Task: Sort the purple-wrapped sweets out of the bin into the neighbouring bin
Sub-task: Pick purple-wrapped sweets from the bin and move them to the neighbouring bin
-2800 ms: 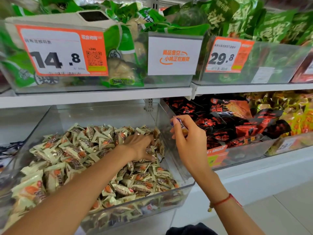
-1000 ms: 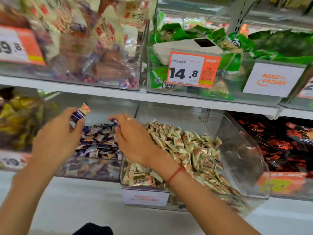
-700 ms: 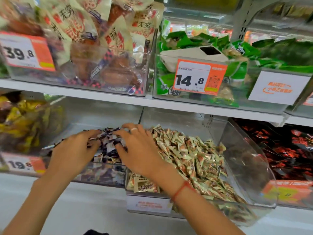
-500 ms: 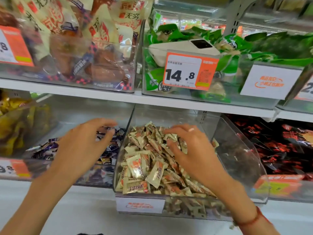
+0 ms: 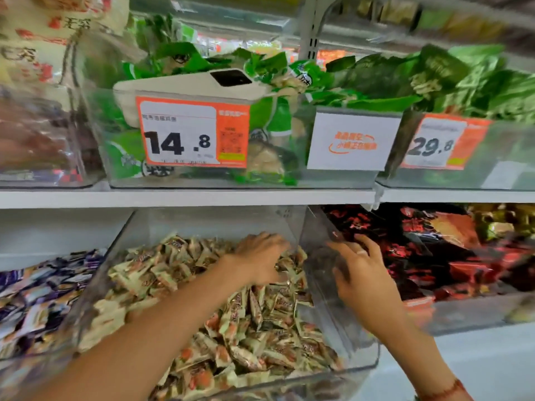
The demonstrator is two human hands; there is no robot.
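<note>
The left hand [image 5: 260, 260] lies fingers-down, holding nothing I can see, on the cream sweets at the back right of the middle bin [image 5: 341, 319]. The right hand [image 5: 362, 273] spreads open against that bin's clear right wall. No purple-wrapped sweet shows there; the purple sweets [image 5: 43, 290] fill the neighbouring bin to the left, nearer the left hand.

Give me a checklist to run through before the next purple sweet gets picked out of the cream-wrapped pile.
1. Left hand in the middle bin, on the cream-wrapped sweets: ok.
2. Left hand holding nothing: cannot tell, its fingers are buried in the pile.
3. Purple sweet visible in the middle bin: not ok, none shows.
4. Right hand free: ok, its fingers spread on the bin's clear right wall.
5. Neighbouring bin of purple sweets unobstructed on the left: ok.
</note>
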